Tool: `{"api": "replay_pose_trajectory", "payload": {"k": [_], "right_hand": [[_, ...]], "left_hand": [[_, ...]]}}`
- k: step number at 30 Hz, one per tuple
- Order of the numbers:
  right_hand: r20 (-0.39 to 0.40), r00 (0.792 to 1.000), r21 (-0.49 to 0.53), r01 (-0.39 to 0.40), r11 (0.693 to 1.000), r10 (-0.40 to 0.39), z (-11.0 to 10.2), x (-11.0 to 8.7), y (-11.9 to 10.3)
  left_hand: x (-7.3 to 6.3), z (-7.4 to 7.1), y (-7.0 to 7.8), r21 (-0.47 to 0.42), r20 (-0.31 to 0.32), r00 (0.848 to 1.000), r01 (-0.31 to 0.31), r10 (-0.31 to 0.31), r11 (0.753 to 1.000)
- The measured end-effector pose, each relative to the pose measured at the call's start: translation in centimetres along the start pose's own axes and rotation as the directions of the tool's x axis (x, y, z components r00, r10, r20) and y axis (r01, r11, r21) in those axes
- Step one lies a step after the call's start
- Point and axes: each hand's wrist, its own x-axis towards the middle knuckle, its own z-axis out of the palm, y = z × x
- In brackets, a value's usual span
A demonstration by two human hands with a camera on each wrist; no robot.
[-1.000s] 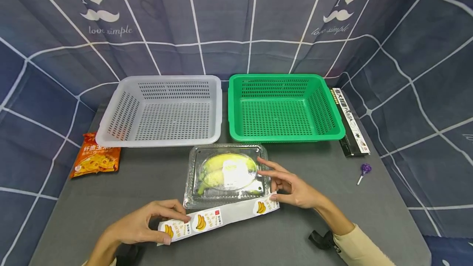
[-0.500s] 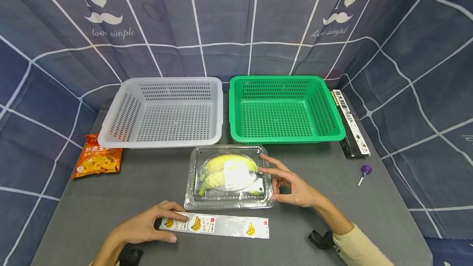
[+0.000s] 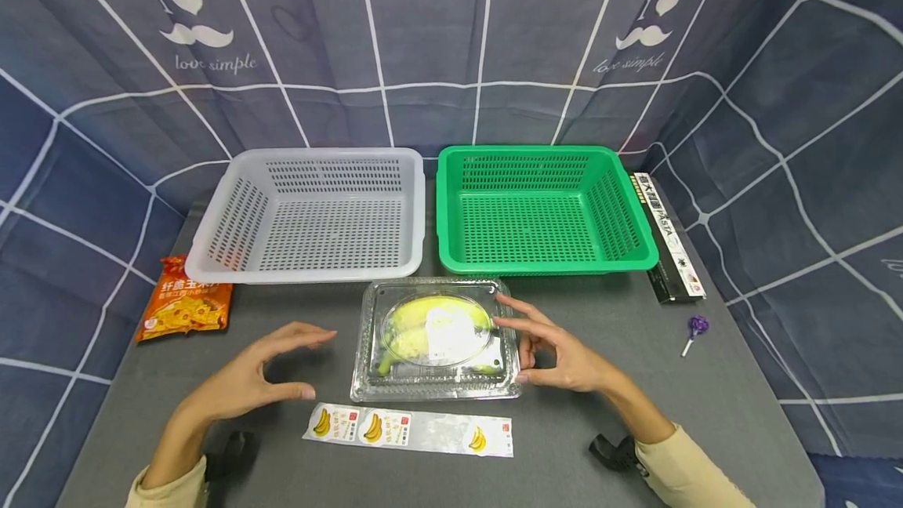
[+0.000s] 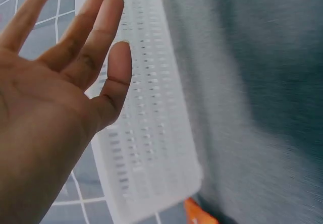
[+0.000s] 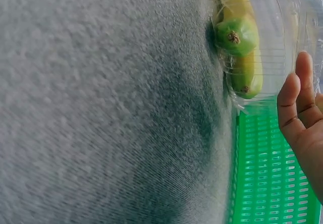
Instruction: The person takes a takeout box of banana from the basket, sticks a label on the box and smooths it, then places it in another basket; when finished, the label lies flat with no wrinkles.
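A clear plastic clamshell box [image 3: 433, 384] with yellow-green bananas [image 3: 409, 332] inside lies before the two baskets. A white label sits on its lid. My right hand [image 3: 560, 359] rests at the box's right edge, fingers extended and thumb near the front corner; in the right wrist view, the banana tips [image 5: 245, 67] show through the clear side. Left of the box hovers my left hand [image 3: 243, 379], fingers spread and holding nothing. In front of the box, flat on the table, lies a strip of banana stickers [image 3: 423, 429].
Behind the box stand a white basket [image 3: 303, 269] and a green basket [image 3: 546, 263]. An orange snack bag [image 3: 185, 304] lies at the left. A black-and-white pasta box [image 3: 670, 241] and a purple lollipop [image 3: 697, 325] lie at the right.
The sticker strip has come down from both hands and lies flat on the table. My left hand has let go of it and moved left and away. The right hand has stayed by the box.
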Motion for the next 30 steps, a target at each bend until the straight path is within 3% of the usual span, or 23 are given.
{"api": "replay_pose_trajectory", "payload": {"k": [4,13,19,24,30], "right_hand": [[-0.011,1.0,-0.081,-0.011,0.997,0.01,-0.2,0.0,0.2],[-0.055,0.998,-0.149,0.011,0.989,-0.02,-0.2,0.1,0.8],[-0.06,0.996,-0.162,-0.074,0.984,0.065,-0.2,0.0,0.7],[-0.073,0.994,-0.17,-0.095,0.981,0.084,-0.4,0.1,0.2],[-0.223,0.971,-0.233,-0.133,0.963,0.08,-3.6,0.1,-2.9]], "left_hand": [[2.0,-0.5,-0.1,0.024,-0.034,0.999,-0.001,0.002,1.0],[5.6,1.1,-0.8,0.043,0.02,0.997,0.067,-0.068,0.997],[6.4,1.8,-1.2,0.015,0.02,0.998,0.063,-0.063,0.998],[6.4,2.0,-1.6,-0.023,0.043,0.995,0.089,-0.088,0.996],[6.6,2.0,-2.0,-0.083,0.052,0.996,0.079,-0.075,0.993]]}}
